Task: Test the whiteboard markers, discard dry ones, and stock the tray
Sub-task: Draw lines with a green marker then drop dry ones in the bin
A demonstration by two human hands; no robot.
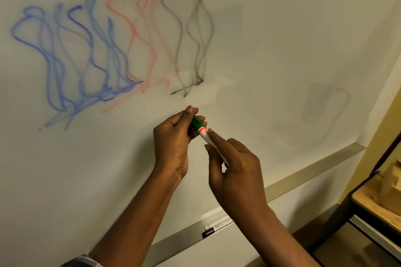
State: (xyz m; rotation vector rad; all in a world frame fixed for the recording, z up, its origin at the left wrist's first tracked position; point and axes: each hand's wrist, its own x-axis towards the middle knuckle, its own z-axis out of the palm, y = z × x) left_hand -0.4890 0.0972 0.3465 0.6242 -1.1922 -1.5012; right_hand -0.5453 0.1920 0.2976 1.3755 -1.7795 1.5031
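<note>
A green whiteboard marker (202,132) with a white barrel and a red band is held in front of the whiteboard (260,39). My left hand (173,138) grips its green cap end. The white barrel sits in my right hand (235,167), pinched between the fingers. The cap still looks seated on the barrel. Below, the metal tray (303,175) runs along the board's lower edge, and a black-capped marker (217,226) lies in it. The board carries blue, red and black test scribbles (108,50) at upper left.
A wooden-topped table with a dark metal frame (373,206) stands at the lower right, close to the tray's end. A yellowish wall (390,104) meets the board's right edge. A watch strap shows on my left wrist (86,261).
</note>
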